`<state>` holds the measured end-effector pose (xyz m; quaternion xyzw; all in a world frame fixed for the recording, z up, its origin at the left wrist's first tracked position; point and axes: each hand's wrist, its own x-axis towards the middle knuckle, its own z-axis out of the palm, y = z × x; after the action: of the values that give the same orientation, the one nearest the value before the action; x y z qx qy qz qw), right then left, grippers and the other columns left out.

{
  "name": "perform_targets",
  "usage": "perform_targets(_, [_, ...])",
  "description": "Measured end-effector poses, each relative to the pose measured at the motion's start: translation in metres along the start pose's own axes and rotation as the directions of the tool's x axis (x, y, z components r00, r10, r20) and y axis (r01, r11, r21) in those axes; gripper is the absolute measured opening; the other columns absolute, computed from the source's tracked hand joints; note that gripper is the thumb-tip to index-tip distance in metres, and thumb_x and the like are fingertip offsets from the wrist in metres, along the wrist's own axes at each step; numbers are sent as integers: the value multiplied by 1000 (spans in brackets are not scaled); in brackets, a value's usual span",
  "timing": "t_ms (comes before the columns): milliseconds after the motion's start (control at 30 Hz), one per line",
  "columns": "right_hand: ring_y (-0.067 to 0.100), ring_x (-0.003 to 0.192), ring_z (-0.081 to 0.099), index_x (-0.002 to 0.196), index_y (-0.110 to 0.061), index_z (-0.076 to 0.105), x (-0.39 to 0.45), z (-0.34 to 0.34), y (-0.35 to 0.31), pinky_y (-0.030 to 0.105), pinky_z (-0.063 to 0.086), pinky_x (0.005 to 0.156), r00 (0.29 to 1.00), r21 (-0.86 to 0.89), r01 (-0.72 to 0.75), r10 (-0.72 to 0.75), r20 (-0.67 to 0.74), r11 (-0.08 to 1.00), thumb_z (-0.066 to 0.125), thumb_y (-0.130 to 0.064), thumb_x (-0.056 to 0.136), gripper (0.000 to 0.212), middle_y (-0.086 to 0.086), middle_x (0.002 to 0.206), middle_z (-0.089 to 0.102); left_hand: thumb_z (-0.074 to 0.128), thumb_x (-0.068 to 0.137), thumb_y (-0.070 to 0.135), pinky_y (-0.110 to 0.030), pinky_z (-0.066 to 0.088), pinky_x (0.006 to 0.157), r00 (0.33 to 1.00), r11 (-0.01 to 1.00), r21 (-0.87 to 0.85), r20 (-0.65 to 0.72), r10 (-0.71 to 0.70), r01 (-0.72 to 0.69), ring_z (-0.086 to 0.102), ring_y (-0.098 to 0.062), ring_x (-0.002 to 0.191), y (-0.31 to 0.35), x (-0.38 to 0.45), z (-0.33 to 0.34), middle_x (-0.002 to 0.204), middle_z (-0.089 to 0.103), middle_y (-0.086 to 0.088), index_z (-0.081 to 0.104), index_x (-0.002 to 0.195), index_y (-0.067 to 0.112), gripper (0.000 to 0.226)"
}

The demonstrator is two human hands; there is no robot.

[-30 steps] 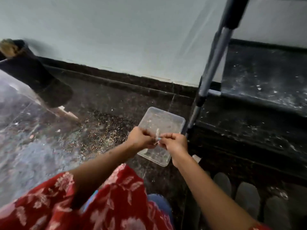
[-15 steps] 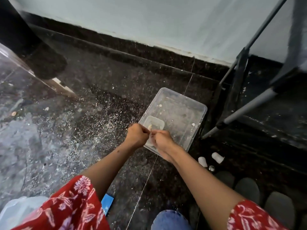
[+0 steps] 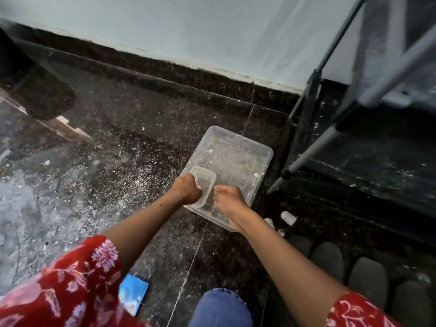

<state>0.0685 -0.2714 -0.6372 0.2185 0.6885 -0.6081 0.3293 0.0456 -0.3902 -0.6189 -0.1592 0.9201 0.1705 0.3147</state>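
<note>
A clear plastic tub [image 3: 238,156] sits on the dark speckled floor near the wall. A smaller clear container [image 3: 205,179] lies inside it at the near left. My left hand [image 3: 186,192] hovers over the tub's left edge, fingers curled into a fist, with a small pale piece [image 3: 199,186] showing at the fingertips. My right hand [image 3: 227,200] is over the tub's near side, fingers curled inward; I see nothing in it. A narrow gap separates the two hands.
Metal legs of a stand [image 3: 313,149] rise at the right beside a dark raised step [image 3: 368,166]. Small white caps [image 3: 288,218] and dark rounded pads [image 3: 326,258] lie near right. A blue packet [image 3: 133,293] lies by my knee. White powder [image 3: 113,185] covers the floor at left.
Both hands pinched one small pale piece together; now they have drawn apart and dropped lower over the tub. The view has tilted down toward the floor.
</note>
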Motion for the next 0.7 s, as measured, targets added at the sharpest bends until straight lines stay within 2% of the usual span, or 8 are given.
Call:
perform_targets(100, [16,95,63,98,-13,69,-20,-35,0,32,52,86,993,-29,25,-29,-119,999,51,-3,84,24,-2,96,67,53,90,17,-34,47,92,995,991,104,74,73,-80,59,-33,111,25,-18,-28,119,62,-24,60,116,-4,34])
perform_targets(233, [21,76,65,82,-16,68,-63,-96,8,34,55,70,970,5,39,-37,-239,999,53,-2,82,20,10,85,67,54,94,11,-41,54,86,953,985,-36,249,170,-167,67,-35,84,78,-62,-54,104,67,-21,63,107,-11,27])
perform_targets(333, [25,81,66,82,-13,70,-100,-144,39,38,56,79,938,23,-40,46,-344,999,57,-5,83,15,11,86,68,53,93,3,-45,54,83,903,970,-132,357,239,-204,59,-28,63,122,-104,-44,87,63,-18,63,97,-12,19])
perform_targets(400, [26,79,65,79,-13,68,-121,-175,67,42,55,82,907,54,-102,115,-405,993,56,-6,86,16,12,83,66,48,92,0,-31,56,64,874,965,-112,408,262,-237,59,-21,58,146,-128,-25,81,61,-13,63,81,-1,19])
perform_targets(467, [28,85,62,89,-5,69,-139,-200,96,46,52,89,892,45,-170,173,-418,984,56,-6,86,14,14,88,65,48,90,1,-19,52,46,860,967,-115,443,254,-226,61,-12,47,164,-145,3,75,63,-9,62,79,4,18])
perform_targets(533, [30,93,62,86,-9,69,-153,-214,123,43,50,92,876,39,-248,241,-418,968,57,-5,85,13,18,96,66,53,91,9,-22,55,53,868,973,-138,440,229,-187,68,-14,58,171,-152,39,80,67,-11,63,94,6,11])
perform_targets(600, [29,95,64,78,-15,69,-165,-217,147,34,52,84,845,16,-325,298,-444,946,60,-7,84,13,15,97,68,56,91,14,-30,58,64,910,977,-189,382,163,-95,70,-29,87,167,-154,81,102,68,-19,60,109,-2,25])
perform_targets(700, [27,96,66,95,-6,73,-172,-213,178,35,53,84,803,-34,-425,359,-476,905,67,-16,82,17,12,101,71,55,90,12,-37,58,79,943,934,-342,332,19,101,64,-34,104,152,-161,135,118,62,-23,54,123,-6,37])
